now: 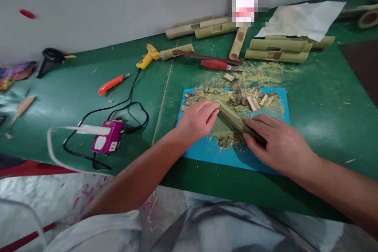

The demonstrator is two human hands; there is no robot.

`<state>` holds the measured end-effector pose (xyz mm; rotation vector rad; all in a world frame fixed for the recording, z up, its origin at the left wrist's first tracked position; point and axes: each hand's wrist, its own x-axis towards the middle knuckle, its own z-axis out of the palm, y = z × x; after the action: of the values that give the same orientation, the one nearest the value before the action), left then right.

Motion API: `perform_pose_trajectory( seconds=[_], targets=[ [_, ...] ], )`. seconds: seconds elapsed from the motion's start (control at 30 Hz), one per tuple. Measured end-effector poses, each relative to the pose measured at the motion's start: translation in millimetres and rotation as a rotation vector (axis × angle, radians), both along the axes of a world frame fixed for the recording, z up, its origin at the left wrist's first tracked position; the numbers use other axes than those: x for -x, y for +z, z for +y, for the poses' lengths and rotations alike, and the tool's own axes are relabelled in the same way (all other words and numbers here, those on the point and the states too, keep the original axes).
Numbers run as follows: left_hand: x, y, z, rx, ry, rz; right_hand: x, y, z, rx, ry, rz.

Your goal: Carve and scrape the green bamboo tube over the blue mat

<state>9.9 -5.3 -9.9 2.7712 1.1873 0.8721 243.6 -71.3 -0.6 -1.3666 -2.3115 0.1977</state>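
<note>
A green bamboo tube [232,119] lies slantwise between my hands, above a blue mat [201,153]. Around its far left end my left hand [199,118] is closed. My right hand [274,139] grips the nearer right end, thumb and fingers along the sides. Bamboo chips [236,96] and pale shavings are heaped along the back of the mat, with a smaller pile [225,141] in front of the tube. Behind the mat lie a red-handled knife [214,65] and a long dark flat strip [206,56], perhaps a blade or file.
Cut bamboo tubes [276,56] with notches lie at the back, some under white paper [301,19]. To the left are a yellow glue gun [147,57], an orange utility knife [112,84] and a purple power adapter [108,137] with looping cords. A black tool [49,59] lies farther left.
</note>
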Motion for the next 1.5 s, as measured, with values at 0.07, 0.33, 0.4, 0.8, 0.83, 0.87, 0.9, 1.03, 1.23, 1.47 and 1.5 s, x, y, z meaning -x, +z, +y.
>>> perform_pose_trajectory(
  seconds=[0.07, 0.33, 0.4, 0.8, 0.83, 0.87, 0.9, 1.03, 1.23, 1.47, 1.5],
  targets=[
    [-2, 0.6, -2, 0.005, -0.008, -0.018, 0, 0.7, 0, 0.009, 0.001, 0.002],
    [-5, 3.9, -6, 0.064, -0.104, 0.040, 1, 1.0, -1, 0.011, -0.002, 0.009],
    [-3, 4.0, -3, 0.039, -0.057, 0.021, 1, 1.1, -1, 0.025, -0.009, 0.007],
    [-5, 3.6, -2, 0.084, -0.114, 0.096, 2, 1.5, 0, 0.053, 0.007, 0.000],
    [-6, 3.6, -3, 0.087, -0.121, 0.097, 2, 1.6, 0, 0.050, 0.008, 0.003],
    [-7, 3.6, -3, 0.077, -0.106, 0.085, 2, 1.6, 0, 0.046, 0.006, 0.010],
    [-8, 3.8, -4, 0.062, -0.085, 0.072, 2, 1.7, 0, 0.043, 0.005, 0.016],
    [-12, 4.9, -10, 0.071, -0.120, 0.129, 2, 1.0, 1, 0.046, 0.015, 0.010],
    [-4, 2.7, 2, 0.046, -0.065, 0.041, 3, 1.9, 0, 0.046, -0.014, -0.028],
    [-2, 0.0, 6, 0.021, -0.048, 0.027, -7, 13.4, -10, -0.004, -0.037, -0.198],
    [-2, 0.2, 5, 0.014, -0.047, 0.033, -10, 14.4, -12, 0.017, -0.038, -0.218]
  ],
)
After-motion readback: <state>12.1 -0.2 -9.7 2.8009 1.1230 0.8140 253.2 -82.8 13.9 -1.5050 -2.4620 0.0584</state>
